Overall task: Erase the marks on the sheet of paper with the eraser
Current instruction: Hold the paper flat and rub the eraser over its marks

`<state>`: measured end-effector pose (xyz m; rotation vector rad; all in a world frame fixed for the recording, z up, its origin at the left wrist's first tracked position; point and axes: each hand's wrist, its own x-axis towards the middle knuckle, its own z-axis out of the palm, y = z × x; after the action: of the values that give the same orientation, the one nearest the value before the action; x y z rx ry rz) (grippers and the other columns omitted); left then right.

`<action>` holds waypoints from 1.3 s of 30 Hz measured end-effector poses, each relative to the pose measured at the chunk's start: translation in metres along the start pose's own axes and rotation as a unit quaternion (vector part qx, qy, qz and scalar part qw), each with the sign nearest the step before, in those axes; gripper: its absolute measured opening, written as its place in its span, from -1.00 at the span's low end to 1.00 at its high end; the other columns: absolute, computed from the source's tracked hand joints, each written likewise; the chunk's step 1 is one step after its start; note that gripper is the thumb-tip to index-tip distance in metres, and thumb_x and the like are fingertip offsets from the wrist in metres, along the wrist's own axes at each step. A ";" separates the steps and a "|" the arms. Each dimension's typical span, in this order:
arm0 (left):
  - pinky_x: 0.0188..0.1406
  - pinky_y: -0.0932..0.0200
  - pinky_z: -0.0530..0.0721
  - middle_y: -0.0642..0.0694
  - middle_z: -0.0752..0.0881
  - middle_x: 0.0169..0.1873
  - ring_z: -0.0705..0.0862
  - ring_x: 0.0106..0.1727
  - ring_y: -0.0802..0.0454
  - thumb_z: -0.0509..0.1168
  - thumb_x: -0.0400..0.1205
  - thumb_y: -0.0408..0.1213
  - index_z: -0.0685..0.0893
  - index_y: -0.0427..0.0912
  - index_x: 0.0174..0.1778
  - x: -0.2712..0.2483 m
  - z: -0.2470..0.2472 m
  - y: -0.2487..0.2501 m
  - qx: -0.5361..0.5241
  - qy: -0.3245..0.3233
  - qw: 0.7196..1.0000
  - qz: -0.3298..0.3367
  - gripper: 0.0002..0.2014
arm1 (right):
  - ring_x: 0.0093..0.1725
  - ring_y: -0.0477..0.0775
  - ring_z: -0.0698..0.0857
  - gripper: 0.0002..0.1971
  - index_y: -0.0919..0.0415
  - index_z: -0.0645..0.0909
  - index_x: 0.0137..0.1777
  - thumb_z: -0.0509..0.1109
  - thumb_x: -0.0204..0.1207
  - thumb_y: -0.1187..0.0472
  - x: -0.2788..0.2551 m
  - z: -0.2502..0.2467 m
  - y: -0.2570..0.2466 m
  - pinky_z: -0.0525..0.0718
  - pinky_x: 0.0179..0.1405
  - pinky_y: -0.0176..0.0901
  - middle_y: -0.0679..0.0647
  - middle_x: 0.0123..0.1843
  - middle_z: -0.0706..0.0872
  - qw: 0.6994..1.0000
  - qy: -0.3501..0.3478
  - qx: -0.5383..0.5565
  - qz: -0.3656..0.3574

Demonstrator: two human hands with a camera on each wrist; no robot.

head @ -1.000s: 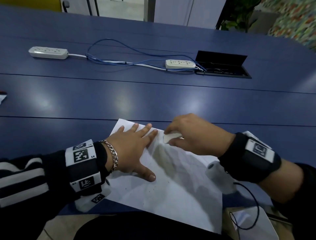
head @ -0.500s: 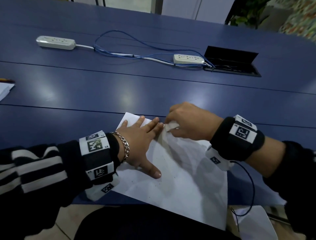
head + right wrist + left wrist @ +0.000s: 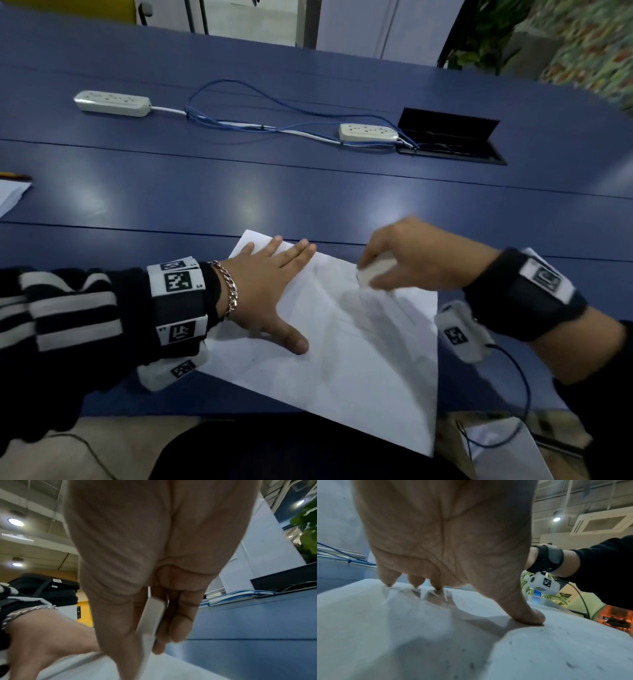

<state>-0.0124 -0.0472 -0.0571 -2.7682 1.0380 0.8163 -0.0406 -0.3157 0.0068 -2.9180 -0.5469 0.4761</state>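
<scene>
Big blue table [image 3: 308,192] w/ open black cable hatch [image 3: 452,140]. Potted plant [image 3: 486,31] behind; round ceiling lights [image 3: 15,522] on, white partitions [image 3: 267,550].

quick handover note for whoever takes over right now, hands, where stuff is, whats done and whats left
Left hand: flat, fingers spread, pressing the sheet of paper onto the blue table.
Right hand: pinches the white eraser at the sheet's far right edge.
Done: the sheet's middle looks smudged grey, seemingly rubbed.
Left: small dark specks near the left thumb, either eraser crumbs or marks; check the rest of the sheet for faint marks.
</scene>
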 end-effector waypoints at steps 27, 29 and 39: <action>0.82 -0.09 -0.30 0.08 -0.46 0.79 -0.39 0.81 0.02 0.16 0.47 0.63 -0.37 0.11 0.84 -0.020 -0.026 0.007 -0.012 0.027 0.997 0.071 0.23 | 0.03 -0.08 0.73 -0.67 -0.03 0.79 0.23 0.60 0.47 0.00 -0.049 0.022 -0.016 0.53 0.07 -0.52 -0.11 0.07 0.78 0.981 0.160 0.107 -0.009; 0.82 -0.12 -0.30 0.09 -0.46 0.79 -0.39 0.82 -0.01 0.18 0.42 0.67 -0.39 0.05 0.84 -0.019 -0.016 0.021 -0.006 0.015 0.998 0.068 0.31 | 0.07 -0.07 0.73 -0.66 -0.07 0.77 0.24 0.58 0.47 -0.06 -0.038 0.013 -0.003 0.64 0.12 -0.23 -0.15 0.09 0.79 0.990 0.126 0.062 0.013; 0.78 -0.42 -0.28 0.12 -0.50 0.78 -0.41 0.83 -0.16 0.32 0.14 0.78 -0.50 0.08 0.78 0.014 -0.003 0.025 0.030 0.001 0.999 0.031 0.58 | 0.11 -0.03 0.69 -0.67 -0.09 0.74 0.24 0.44 0.51 -0.12 0.010 0.022 -0.008 0.64 0.20 -0.09 -0.12 0.11 0.75 0.998 0.045 -0.022 -0.036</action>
<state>-0.0179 -0.0757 -0.0591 -2.7007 1.1333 0.7756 -0.0415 -0.3032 -0.0154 -2.9320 -0.6560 0.3247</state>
